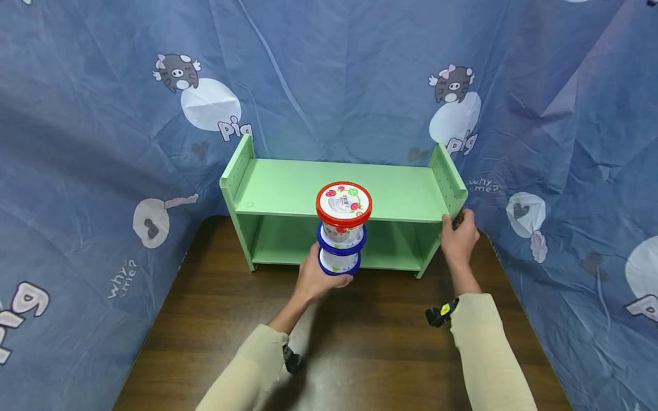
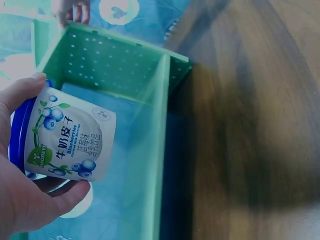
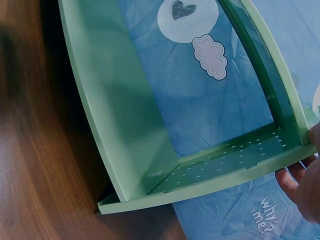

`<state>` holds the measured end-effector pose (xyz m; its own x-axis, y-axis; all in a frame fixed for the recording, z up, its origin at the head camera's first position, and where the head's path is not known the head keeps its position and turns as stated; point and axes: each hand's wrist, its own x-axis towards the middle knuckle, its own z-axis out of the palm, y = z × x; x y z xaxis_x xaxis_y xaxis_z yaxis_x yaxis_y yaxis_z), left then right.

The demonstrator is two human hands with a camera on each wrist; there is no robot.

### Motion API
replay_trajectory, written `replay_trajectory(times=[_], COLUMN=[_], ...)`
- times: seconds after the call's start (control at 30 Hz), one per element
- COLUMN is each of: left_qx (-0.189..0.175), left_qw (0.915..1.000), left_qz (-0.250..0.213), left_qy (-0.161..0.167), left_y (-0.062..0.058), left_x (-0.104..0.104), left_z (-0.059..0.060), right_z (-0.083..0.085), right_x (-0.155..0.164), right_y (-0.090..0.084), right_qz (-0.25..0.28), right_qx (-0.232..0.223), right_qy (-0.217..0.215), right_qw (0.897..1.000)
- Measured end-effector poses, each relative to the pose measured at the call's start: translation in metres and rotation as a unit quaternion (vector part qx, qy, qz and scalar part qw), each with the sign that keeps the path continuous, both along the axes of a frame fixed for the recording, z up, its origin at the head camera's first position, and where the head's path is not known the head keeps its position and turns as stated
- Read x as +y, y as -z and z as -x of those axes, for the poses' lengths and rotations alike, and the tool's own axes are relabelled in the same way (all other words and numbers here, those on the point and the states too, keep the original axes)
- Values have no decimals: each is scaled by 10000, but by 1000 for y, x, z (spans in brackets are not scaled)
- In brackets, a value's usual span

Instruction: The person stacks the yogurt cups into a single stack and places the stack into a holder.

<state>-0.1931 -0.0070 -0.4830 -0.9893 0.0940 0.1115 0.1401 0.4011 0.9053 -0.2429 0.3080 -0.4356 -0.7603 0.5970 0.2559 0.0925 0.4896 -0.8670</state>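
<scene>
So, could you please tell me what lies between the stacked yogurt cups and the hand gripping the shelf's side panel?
In the head view, only bare brown tabletop and the green shelf's open lower compartment lie between the cups and the right hand.

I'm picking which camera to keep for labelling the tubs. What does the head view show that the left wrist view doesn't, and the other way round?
Only the head view shows the stack: a red-lidded tub atop blue-rimmed ones, and the right hand gripping the shelf's right end panel. Only the left wrist view shows the blueberry label on the blueberry tub. Both show the left hand holding the tubs, the green shelf and the brown table.
</scene>
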Motion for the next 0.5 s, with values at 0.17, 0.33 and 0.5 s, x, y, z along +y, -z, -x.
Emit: replay_trajectory(times=[0.17,0.33,0.5], left_qx=[15,98,172], left_qw=[9999,9996,9993], left_qz=[88,165,193], left_qy=[93,225,278], left_y=[-14,-32,-48], left_x=[-1,-1,-2], left_z=[0,1,5], right_z=[-1,-1,1], right_x=[-1,-1,1], right_y=[-1,-1,1], right_qz=[-7,24,67], right_qx=[9,17,66], right_qy=[-4,17,-12], right_qw=[10000,10000,10000])
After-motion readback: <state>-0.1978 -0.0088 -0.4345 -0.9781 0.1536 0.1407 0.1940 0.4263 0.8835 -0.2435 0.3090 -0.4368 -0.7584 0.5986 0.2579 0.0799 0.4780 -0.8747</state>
